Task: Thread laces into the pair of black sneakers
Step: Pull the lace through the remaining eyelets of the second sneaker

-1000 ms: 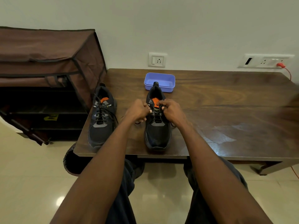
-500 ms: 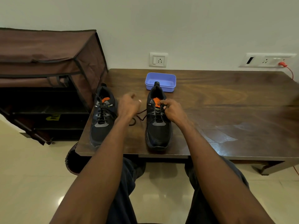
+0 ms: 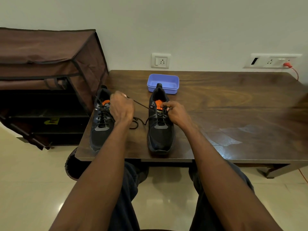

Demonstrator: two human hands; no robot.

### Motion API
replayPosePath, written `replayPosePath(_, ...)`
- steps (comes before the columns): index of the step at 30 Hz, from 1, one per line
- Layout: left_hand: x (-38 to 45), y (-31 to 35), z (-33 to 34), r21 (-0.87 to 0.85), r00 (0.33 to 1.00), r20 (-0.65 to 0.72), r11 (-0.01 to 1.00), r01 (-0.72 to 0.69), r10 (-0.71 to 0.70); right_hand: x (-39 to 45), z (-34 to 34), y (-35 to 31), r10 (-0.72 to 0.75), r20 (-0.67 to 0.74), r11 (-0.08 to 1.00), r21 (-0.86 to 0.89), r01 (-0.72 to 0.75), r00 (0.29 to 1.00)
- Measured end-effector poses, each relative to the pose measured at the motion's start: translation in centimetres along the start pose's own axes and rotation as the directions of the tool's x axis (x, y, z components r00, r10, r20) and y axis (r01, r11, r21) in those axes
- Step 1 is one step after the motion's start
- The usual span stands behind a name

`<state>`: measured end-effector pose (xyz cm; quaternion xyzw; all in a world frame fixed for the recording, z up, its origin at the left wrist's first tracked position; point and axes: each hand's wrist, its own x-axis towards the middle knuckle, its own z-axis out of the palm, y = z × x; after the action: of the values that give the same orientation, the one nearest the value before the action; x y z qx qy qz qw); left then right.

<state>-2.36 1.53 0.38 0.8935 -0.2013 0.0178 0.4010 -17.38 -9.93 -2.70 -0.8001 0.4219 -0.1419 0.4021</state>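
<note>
Your left hand [image 3: 121, 107] pinches the black lace [image 3: 141, 105] taut while your right hand [image 3: 175, 112] grips the centre-frame sneaker [image 3: 160, 130]'s eyelets; pull harder and the lace's other end may slip out.

No wording can be read. The right sneaker [image 3: 160, 124] bears a small white triangle mark and the left sneaker [image 3: 101, 120] a tiny white tag, both too small to read.

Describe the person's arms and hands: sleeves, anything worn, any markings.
Both forearms are bare, with no sleeves in view. The left hand and right hand wear no gloves; no watch, ring or markings show. Dark trousers cover the legs below.
</note>
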Motion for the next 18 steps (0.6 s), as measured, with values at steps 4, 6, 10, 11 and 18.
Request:
replayPosePath(4, -0.3, -0.2, 0.6, 0.049, 0.983, 0.133, 0.990, -0.133, 0.125, -0.1, 0.3, -0.3, 0.010, -0.003, 0.999, 0.031, -0.009, 1.000)
replayPosePath(6, -0.6, 0.1, 1.5, 0.003, 0.913, 0.362, 0.979, -0.204, 0.189, -0.1, 0.4, -0.2, -0.022, -0.015, 1.000, -0.009, 0.022, 1.000)
replayPosePath(10, -1.4, 0.4, 2.7, -0.003, 0.745, 0.628, 0.958, -0.287, 0.225, -0.2, 0.6, -0.2, -0.055, -0.027, 0.996, -0.065, 0.053, 0.998)
replayPosePath(11, -1.4, 0.4, 2.9, -0.001, 0.744, 0.632, 0.960, -0.281, 0.218, -0.2, 0.6, -0.3, -0.054, -0.032, 0.996, -0.073, 0.052, 0.998)
replayPosePath(18, -1.1, 0.2, 2.4, 0.001, 0.755, 0.610, 0.952, -0.305, 0.242, -0.5, 0.4, -0.5, -0.043, -0.054, 0.996, -0.078, 0.039, 0.998)
